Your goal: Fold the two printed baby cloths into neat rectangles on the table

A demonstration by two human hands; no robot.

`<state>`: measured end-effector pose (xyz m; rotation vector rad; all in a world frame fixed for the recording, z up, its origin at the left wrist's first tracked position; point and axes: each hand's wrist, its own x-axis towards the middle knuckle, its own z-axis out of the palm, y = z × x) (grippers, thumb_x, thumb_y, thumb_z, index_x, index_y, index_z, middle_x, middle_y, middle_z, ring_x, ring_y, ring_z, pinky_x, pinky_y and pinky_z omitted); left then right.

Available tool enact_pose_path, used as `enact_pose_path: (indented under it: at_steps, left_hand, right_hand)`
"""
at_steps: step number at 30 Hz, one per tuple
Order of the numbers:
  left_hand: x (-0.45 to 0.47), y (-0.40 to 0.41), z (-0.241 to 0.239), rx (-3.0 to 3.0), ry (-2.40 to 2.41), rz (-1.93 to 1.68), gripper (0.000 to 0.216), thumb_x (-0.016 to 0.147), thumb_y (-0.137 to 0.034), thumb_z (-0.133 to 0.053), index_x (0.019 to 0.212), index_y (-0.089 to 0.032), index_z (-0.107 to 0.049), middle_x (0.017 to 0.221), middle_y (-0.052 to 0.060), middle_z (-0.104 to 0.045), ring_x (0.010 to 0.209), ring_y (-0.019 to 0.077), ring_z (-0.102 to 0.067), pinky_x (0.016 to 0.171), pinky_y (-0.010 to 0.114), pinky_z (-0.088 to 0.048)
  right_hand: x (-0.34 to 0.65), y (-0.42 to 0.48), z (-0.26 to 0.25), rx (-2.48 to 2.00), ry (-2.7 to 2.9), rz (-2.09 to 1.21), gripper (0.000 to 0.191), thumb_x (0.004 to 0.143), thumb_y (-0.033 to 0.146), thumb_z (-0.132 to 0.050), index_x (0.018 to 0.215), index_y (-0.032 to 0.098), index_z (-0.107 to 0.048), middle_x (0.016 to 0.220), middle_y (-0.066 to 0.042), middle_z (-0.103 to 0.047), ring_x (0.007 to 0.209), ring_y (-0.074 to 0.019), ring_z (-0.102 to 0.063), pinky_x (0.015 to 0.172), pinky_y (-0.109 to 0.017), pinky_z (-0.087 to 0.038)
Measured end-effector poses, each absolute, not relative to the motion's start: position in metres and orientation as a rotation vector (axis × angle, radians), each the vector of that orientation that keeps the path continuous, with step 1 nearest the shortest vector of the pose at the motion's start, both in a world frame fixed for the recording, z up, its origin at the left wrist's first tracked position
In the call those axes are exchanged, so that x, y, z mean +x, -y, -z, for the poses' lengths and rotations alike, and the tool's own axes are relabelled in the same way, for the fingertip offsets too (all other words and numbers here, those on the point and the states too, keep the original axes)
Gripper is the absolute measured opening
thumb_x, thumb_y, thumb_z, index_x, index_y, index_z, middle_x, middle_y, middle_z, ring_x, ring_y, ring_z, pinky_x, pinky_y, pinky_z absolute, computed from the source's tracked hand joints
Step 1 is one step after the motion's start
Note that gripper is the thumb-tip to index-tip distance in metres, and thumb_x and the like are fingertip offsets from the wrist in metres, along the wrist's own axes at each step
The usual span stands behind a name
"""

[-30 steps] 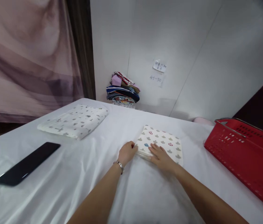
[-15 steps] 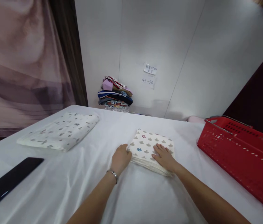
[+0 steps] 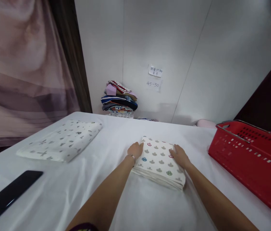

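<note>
A folded cream cloth (image 3: pixel 158 157) printed with mushrooms in grey, red, blue and green lies as a flat, layered square on the white-covered table (image 3: pixel 154 205). At its left edge, my left hand (image 3: pixel 135 150) grips the side, fingers bent and partly hidden. My right hand (image 3: pixel 180 156) holds the opposite side, its thumb on the top layer and the fingers along the far right edge. A bracelet circles my left wrist.
Another folded white cloth (image 3: pixel 63 141) with grey prints lies at the left. A black flat object (image 3: pixel 10 195) rests nearer me. At the right stands a red basket (image 3: pixel 248 166) with metal handles. Against the wall is a stack of folded fabrics (image 3: pixel 119 99).
My right hand has slid from the cloth's top to its right edge. My left hand has moved farther up the left edge. The cloth sits slightly nearer me in view.
</note>
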<state>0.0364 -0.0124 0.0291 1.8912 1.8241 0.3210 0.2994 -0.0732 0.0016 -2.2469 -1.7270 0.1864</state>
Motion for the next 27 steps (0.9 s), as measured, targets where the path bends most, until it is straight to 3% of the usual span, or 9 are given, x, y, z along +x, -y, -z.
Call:
enact_pose_path:
  at_steps: [4,10,19,23,27]
  left_hand:
    - [0.037,0.003,-0.020,1.846,-1.815,-0.277,0.060,0.082,-0.057,-0.023,0.104,-0.012,-0.057,0.111,0.019,-0.060,0.103,0.0290,-0.056,0.080,0.037,-0.042]
    - [0.036,0.003,-0.023,1.844,-1.770,-0.251,0.057,0.082,-0.055,-0.028,0.102,-0.011,-0.058,0.110,0.018,-0.061,0.102,0.0282,-0.057,0.078,0.034,-0.042]
    - [-0.009,0.037,-0.027,1.807,-1.979,-0.398,0.051,0.083,-0.055,-0.024,0.090,-0.017,-0.058,0.093,0.013,-0.066,0.089,0.0271,-0.061,0.071,0.035,-0.043]
    - [-0.022,0.042,-0.025,1.738,-2.033,-0.354,0.051,0.083,-0.055,-0.024,0.090,-0.017,-0.058,0.095,0.014,-0.066,0.090,0.0278,-0.061,0.071,0.035,-0.043]
    - [-0.021,0.042,-0.028,1.731,-2.016,-0.311,0.053,0.083,-0.056,-0.023,0.093,-0.017,-0.058,0.097,0.015,-0.065,0.091,0.0285,-0.060,0.073,0.036,-0.042]
  right_hand:
    - [0.311,0.064,0.009,-2.176,1.601,-0.267,0.060,0.084,0.046,-0.037,0.130,0.008,-0.040,0.134,-0.015,-0.041,0.124,-0.0252,-0.036,0.103,-0.036,-0.026]
    - [0.318,0.056,0.009,-2.205,1.491,-0.343,0.063,0.082,0.049,-0.039,0.127,0.005,-0.044,0.130,-0.017,-0.045,0.119,-0.0270,-0.042,0.100,-0.037,-0.030]
    - [0.284,0.051,-0.001,-1.915,1.632,-0.510,0.053,0.078,0.043,-0.051,0.123,0.015,-0.050,0.129,-0.009,-0.048,0.117,-0.0213,-0.044,0.100,-0.034,-0.031]
    - [0.269,0.046,0.001,-1.849,1.487,-0.633,0.057,0.076,0.041,-0.054,0.126,0.016,-0.046,0.132,-0.009,-0.044,0.121,-0.0219,-0.040,0.102,-0.034,-0.028]
    - [0.273,0.063,0.001,-1.862,1.207,-0.755,0.061,0.080,0.044,-0.049,0.132,0.014,-0.038,0.131,-0.011,-0.046,0.114,-0.0211,-0.048,0.095,-0.032,-0.038]
